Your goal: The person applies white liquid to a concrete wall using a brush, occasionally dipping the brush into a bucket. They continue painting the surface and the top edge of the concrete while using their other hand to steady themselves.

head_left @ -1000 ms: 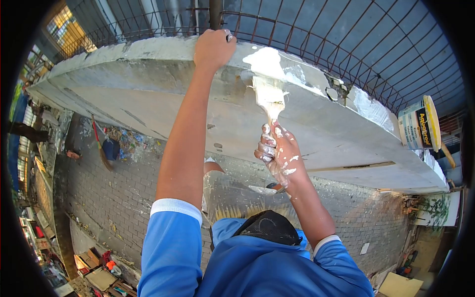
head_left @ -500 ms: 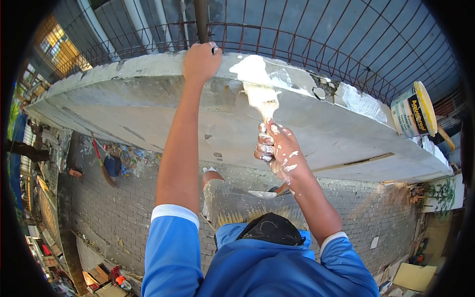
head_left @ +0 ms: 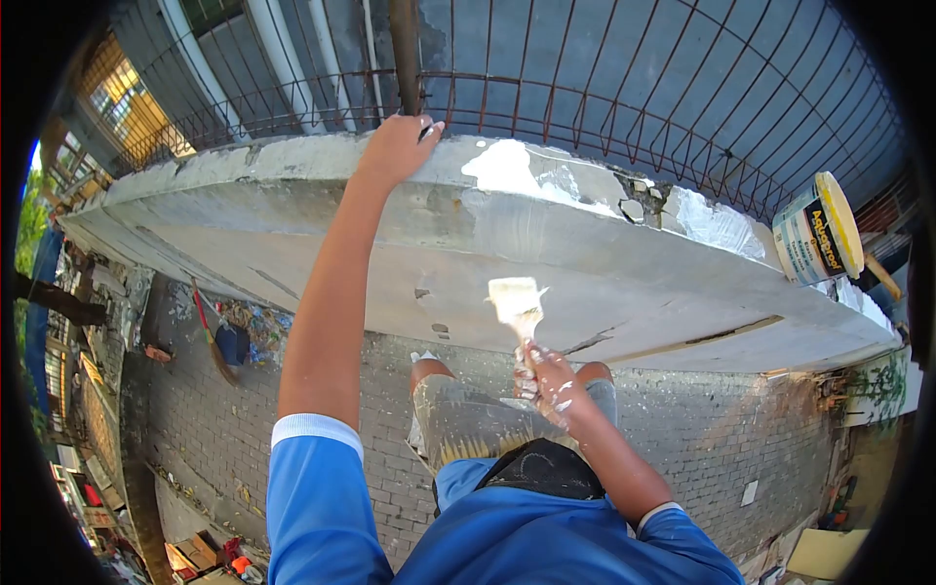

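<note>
My right hand point(head_left: 552, 383), speckled with white paint, is closed around the handle of a paintbrush point(head_left: 515, 300). The bristles are thick with white paint and point up, in front of the face of a concrete wall point(head_left: 409, 244). On the wall's top lies a patch of wet white paint point(head_left: 503, 168), and a damp streak runs down the face below it. My left hand point(head_left: 398, 151) is on the wall top at the foot of a rusty fence post point(head_left: 405, 58). Its fingers are curled; whatever they grip is hidden.
A tub labelled Aquaproof point(head_left: 817, 232) stands tilted on the wall's right part. Wire fencing point(head_left: 604, 88) rises behind the wall. Cracked, broken concrete point(head_left: 639, 195) shows along the top. Below, a broom point(head_left: 216, 353) and a dark blue dustpan point(head_left: 232, 343) are on the brick paving point(head_left: 322, 429).
My right hand has drawn the paintbrush down and back, off the wall's upper edge. My left hand stays on the wall top, its wrist and fingers slightly shifted. The view has tilted a little.
</note>
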Demonstrator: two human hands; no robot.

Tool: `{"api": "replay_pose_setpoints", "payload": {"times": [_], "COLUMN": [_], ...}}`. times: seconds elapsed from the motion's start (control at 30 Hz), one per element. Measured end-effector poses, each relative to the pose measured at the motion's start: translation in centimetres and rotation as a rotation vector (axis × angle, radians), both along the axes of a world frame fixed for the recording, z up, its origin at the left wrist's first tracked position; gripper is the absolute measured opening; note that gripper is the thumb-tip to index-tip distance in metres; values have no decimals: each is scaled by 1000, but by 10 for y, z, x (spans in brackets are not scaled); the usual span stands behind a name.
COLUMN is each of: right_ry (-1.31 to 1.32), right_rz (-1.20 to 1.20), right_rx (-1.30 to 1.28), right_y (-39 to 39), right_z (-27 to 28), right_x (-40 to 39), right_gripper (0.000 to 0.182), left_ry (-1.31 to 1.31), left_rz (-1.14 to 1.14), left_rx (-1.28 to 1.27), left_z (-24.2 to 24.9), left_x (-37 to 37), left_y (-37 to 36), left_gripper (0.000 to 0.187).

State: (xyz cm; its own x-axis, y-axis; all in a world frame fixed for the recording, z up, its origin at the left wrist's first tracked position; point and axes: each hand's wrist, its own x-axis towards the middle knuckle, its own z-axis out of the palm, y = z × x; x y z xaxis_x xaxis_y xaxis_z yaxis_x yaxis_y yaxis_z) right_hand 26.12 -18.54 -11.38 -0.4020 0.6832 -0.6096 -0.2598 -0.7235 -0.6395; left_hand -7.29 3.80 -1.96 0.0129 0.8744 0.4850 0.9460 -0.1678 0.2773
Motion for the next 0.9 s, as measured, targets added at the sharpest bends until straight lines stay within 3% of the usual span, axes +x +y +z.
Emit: {"api": "replay_pose_setpoints", "payload": {"times": [0.13, 0.2, 0.23, 0.37, 0.47, 0.6, 0.7, 0.83, 0.9], "right_ry": [77, 171, 153, 158, 238, 80, -2, 174, 136], "right_rz": [121, 140, 107, -42, -21, -99, -56, -40, -117], "right_rx": [-78, 12, 45, -27, 3, -34, -110, 27, -6], "right_y": [14, 34, 43, 78, 68, 30, 38, 80, 62], "right_z": [-49, -82, -70, 1, 54, 18, -53, -2, 98], "right_x": [-28, -50, -66, -100, -92, -91, -98, -94, -98], "right_gripper": [29, 29, 29, 28, 28, 27, 26, 28, 30], "left_ry": [125, 15, -38, -134, -132, -143, -144, -135, -145], "left_rz": [107, 162, 191, 262, 282, 275, 280, 296, 288], "left_rx": [419, 153, 27, -34, -20, -13, -27, -18, -31], "left_z": [-17, -5, 3, 12, 7, 5, 7, 8, 7], "left_x": [2, 1, 0, 5, 3, 1, 0, 4, 3], "left_y": [-1, -4, -5, -13, -11, -8, -8, -11, -10], "left_gripper": [63, 68, 71, 75, 75, 73, 71, 70, 70]}}
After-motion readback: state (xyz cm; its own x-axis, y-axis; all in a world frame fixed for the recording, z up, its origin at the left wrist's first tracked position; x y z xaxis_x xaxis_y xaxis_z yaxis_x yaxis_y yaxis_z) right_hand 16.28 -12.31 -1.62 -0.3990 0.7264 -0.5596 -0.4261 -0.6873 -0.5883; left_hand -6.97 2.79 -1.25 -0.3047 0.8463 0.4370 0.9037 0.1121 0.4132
